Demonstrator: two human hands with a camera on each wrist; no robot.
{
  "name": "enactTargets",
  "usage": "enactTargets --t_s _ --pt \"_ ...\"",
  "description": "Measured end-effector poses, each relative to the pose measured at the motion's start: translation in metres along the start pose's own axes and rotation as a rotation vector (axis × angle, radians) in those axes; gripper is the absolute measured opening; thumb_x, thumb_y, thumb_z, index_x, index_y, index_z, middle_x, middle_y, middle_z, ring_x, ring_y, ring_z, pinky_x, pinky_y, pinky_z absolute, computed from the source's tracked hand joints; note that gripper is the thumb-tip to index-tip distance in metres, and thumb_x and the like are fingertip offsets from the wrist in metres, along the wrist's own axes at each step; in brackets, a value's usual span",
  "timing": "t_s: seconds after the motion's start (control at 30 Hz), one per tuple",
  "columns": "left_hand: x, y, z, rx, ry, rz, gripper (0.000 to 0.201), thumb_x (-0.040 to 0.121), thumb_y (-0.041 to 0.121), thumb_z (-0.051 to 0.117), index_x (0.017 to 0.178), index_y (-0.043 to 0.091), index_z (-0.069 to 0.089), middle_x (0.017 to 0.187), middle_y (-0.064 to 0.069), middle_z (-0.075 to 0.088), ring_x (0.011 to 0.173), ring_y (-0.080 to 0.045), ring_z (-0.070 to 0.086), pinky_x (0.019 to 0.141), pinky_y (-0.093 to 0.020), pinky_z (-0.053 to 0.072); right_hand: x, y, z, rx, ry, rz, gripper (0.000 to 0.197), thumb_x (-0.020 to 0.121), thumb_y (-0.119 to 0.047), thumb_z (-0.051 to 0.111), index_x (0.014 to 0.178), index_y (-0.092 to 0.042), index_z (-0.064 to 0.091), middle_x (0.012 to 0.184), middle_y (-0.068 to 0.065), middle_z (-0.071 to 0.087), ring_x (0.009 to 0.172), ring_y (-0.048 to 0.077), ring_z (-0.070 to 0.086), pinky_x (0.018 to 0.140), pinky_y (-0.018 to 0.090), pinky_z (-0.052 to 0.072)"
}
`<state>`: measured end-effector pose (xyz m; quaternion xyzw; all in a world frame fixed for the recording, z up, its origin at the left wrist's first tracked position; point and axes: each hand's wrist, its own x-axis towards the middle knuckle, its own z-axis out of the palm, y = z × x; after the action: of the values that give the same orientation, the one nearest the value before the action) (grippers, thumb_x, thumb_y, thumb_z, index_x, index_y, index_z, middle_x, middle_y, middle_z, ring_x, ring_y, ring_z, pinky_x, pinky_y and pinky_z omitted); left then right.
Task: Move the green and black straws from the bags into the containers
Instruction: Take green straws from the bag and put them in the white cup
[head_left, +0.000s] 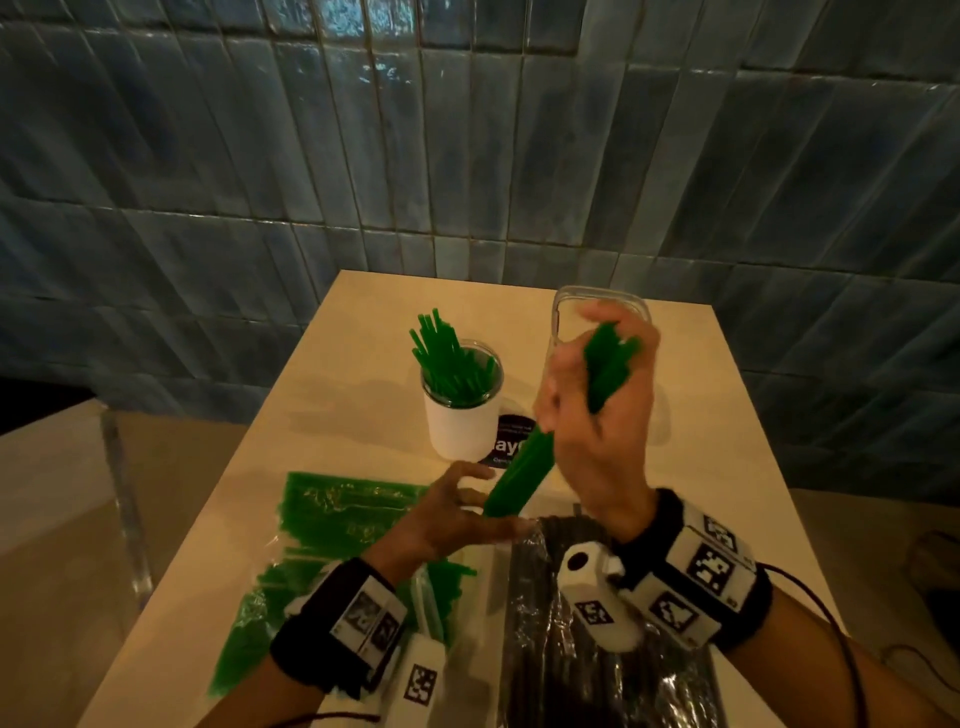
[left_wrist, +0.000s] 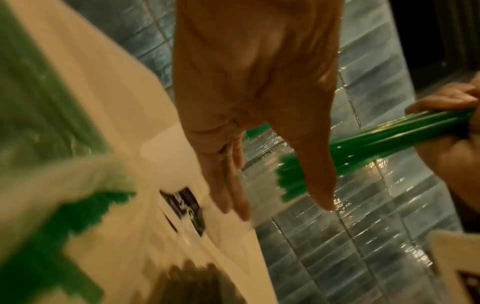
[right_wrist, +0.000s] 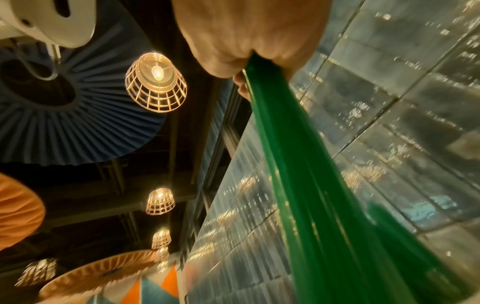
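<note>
— Head view: where's the green straw bundle?
— Raised above the table, clenched in the right hand; left hand flat beneath its lower end.
— Left wrist?
— Blurry; fingers seemingly straight.
— Right wrist?
— Fist around straws.

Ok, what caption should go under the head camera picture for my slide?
Right hand grips a bundle of green straws, its lower end against the open left hand.

Dim, warm light throughout. In the right wrist view, caged pendant lamps glow at ten o'clock, and glare speckles the glossy wall tiles toward three. The left wrist view is motion-blurred, worst toward eight o'clock. Tile lines bow at the head view's edges.
</note>
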<state>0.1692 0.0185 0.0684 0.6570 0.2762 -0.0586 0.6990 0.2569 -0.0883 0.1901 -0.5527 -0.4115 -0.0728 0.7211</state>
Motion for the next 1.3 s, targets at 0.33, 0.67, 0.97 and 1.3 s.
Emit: enactTargets --t_s 0.33,0.67,0.97,1.3 --pt "0.061 0.038 -0.037 0.198 0.540 0.333 0.132 0.047 0.022 0.092 0.144 0.017 0.001 0.148 -0.011 0.025 0.130 -0.018 0.032 0.111 -0.037 0.029 0.055 0.015 -0.016 0.061 0.255 -0.135 0.015 0.095 -0.011 0.038 0.107 -0.021 0.035 0.062 -0.013 0.046 0.045 0.005 0.044 0.046 0.021 0.041" --pt "0.068 0.045 -0.048 0.338 0.581 0.403 0.083 0.065 0.029 0.084 0.131 0.017 0.036 0.121 -0.009 0.061 0.095 -0.011 0.057 0.069 -0.007 0.042 0.083 0.032 0.011 -0.045 0.213 -0.214 0.016 0.095 -0.012 0.041 0.104 -0.024 0.036 0.068 -0.013 0.048 0.050 0.009 0.049 0.051 0.028 0.047" --pt "0.066 0.043 -0.042 0.421 0.430 0.354 0.102 0.056 0.040 0.087 0.138 0.022 0.030 0.134 0.000 0.050 0.119 -0.018 0.050 0.090 -0.021 0.039 0.069 0.050 0.028 -0.076 0.173 -0.151 0.012 0.095 -0.014 0.040 0.104 -0.022 0.038 0.065 -0.007 0.045 0.053 0.011 0.052 0.056 0.031 0.051" --pt "0.073 0.039 -0.040 0.507 0.403 0.477 0.092 0.056 0.032 0.088 0.131 0.014 0.039 0.120 0.005 0.055 0.103 -0.005 0.050 0.075 0.002 0.035 0.097 0.022 -0.001 0.033 0.361 -0.209 0.017 0.098 -0.003 0.036 0.105 -0.018 0.034 0.068 -0.001 0.042 0.047 0.006 0.045 0.047 0.023 0.042"
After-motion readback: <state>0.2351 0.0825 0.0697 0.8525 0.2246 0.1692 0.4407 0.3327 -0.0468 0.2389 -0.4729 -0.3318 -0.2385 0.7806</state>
